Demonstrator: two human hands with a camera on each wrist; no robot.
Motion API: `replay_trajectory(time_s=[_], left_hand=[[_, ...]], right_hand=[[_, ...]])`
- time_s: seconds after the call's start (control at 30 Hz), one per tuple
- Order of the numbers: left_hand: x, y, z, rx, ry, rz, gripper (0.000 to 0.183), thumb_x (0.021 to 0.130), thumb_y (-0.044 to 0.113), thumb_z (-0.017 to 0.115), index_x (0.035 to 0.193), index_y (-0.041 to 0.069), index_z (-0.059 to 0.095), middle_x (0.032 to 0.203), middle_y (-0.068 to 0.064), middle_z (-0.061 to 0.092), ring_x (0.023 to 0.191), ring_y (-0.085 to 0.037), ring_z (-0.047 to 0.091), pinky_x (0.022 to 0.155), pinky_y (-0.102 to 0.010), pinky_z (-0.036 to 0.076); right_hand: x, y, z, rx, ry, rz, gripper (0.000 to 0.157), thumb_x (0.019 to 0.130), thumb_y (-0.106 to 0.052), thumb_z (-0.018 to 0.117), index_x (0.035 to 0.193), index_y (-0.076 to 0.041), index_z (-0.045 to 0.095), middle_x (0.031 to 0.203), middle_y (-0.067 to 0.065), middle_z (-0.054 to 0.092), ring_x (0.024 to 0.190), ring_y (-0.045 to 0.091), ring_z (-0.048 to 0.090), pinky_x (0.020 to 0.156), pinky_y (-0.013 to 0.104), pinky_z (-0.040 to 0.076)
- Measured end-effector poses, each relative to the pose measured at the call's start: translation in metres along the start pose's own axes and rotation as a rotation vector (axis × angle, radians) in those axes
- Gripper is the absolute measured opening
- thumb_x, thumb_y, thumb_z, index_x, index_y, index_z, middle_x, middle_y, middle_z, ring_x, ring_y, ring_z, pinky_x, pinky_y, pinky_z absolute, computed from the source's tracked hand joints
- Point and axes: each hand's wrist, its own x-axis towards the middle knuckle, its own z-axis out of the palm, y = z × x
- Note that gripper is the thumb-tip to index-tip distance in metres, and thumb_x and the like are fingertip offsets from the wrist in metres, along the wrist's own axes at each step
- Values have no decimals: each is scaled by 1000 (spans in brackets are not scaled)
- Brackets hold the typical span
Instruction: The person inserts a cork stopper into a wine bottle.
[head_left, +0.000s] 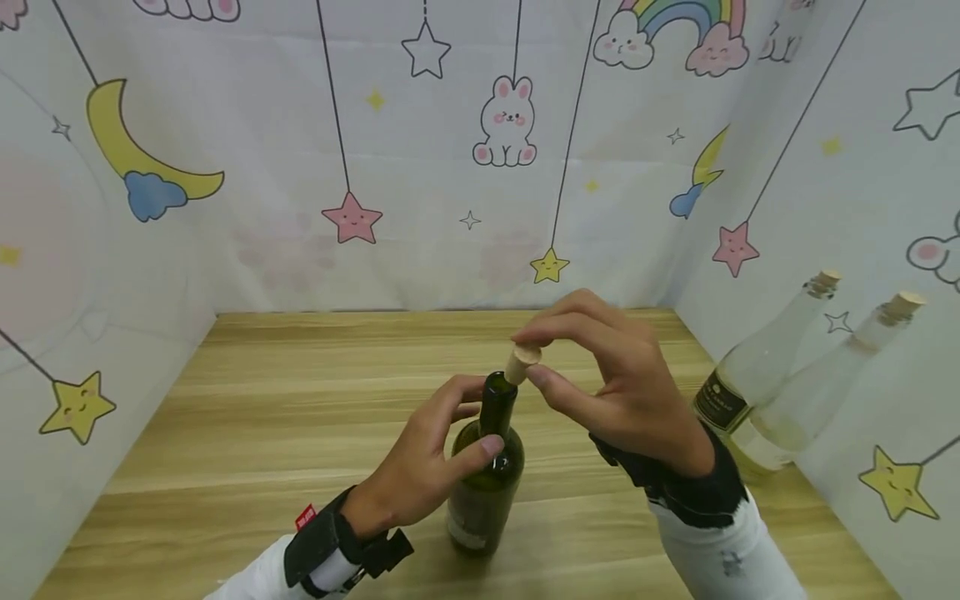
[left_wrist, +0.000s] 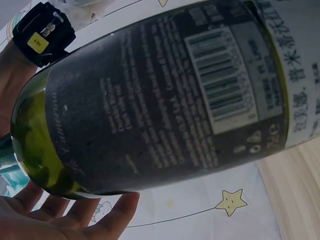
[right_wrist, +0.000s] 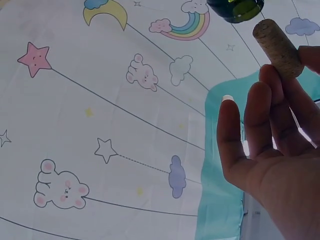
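A dark green wine bottle (head_left: 480,500) stands upright on the wooden table, its neck uncorked. My left hand (head_left: 423,454) grips it about the neck and shoulder, thumb in front and fingers behind. Printed text and a barcode cover the bottle's label (left_wrist: 150,100) in the left wrist view. Between thumb and fingertips my right hand (head_left: 626,383) pinches a cork (head_left: 522,360). Tilted, the cork's lower end is right at the bottle's rim in the head view. The right wrist view has the cork (right_wrist: 277,48) close to the green bottle mouth (right_wrist: 237,9).
Two clear bottles (head_left: 780,367) with corks in their necks stand at the right, by the side wall. White cloth printed with stars and bunnies (head_left: 450,167) encloses the table (head_left: 300,400) at the back and sides.
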Motion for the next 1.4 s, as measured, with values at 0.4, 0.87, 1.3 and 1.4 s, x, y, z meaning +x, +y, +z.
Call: replay_trajectory(time_s=[0.4,0.87,1.3,1.4], left_hand=[[0,-1,3,-35,-27,-20,50,98,13,62,143,25,42,143,3,49,136,-20,45,105,-61,43],[2,-3,9,-78,-29,-60,46,96,12,66,136,22,46,135,0,53,127,-21,52,104,-57,47],[2,-22,19,-63,27,-73,66,83,20,80,140,28,49,135,4,57,122,-18,56,101,-45,50],[3,-25,22,-116,30,-43,74,80,16,81,144,29,44,141,7,53,127,-19,52,107,-42,45]], right_hand=[[-2,6,11,-56,-54,10,34,99,-29,60,100,2,72,96,9,69,90,21,61,77,25,49],[-6,10,13,13,-105,163,61,95,-46,61,128,5,55,107,12,65,98,24,60,86,36,53],[-16,28,52,1118,-143,528,53,107,-39,26,133,-1,53,112,11,67,105,27,63,95,40,52],[-17,29,59,1252,-171,528,57,106,-40,22,129,1,55,112,10,70,106,24,66,93,34,54]])
